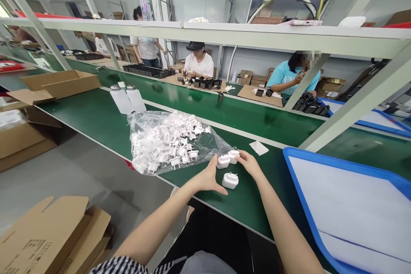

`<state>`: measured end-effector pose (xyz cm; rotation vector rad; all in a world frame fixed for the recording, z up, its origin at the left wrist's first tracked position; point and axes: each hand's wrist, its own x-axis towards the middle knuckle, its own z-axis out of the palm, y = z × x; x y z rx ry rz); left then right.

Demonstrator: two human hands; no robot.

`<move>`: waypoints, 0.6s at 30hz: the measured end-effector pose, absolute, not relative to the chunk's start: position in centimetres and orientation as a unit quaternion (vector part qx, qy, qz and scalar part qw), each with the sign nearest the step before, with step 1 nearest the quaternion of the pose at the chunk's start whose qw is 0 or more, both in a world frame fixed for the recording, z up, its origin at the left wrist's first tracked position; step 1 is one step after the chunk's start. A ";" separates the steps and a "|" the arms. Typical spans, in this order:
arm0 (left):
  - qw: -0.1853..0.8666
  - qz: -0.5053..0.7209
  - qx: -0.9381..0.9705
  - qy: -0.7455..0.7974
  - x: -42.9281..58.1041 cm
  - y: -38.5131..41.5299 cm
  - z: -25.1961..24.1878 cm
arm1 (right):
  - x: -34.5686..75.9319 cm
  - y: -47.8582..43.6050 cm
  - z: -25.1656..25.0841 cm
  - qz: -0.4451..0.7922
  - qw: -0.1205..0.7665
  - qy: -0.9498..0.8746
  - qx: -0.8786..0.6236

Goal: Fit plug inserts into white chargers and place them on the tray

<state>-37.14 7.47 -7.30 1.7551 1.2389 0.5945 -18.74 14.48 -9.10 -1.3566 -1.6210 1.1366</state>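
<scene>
Three white plug adapters stand on the green table in front of me. My left hand [210, 177] has its thumb spread wide from the fingers, and its fingertips are at the side of the left adapter [224, 161]. Closed at the fingertips, my right hand [249, 165] is on the right adapter [234, 156], which sits against the left one. The near adapter [230, 180] stands between my two hands, pins upward. To the left, a clear plastic bag [205, 147] lies spread out with a heap of white plug parts [170, 141] on it.
A blue tray [298, 197] with a white lining lies at right. White bottles [128, 99] and an open carton [61, 83] stand at far left. A white paper piece [258, 148] lies beyond my right hand. A shelf beam [224, 38] crosses ahead; co-workers sit opposite.
</scene>
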 end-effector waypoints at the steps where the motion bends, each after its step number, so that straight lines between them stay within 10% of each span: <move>1: 0.427 0.269 0.692 0.516 -36.4 7.2 -8.1 | -19.0 14.7 -9.2 0.457 0.372 -0.623 -0.515; 18: 0.369 0.338 0.681 0.534 -32.0 9.4 -10.6 | -21.4 12.3 -9.6 0.585 0.494 -0.454 -0.456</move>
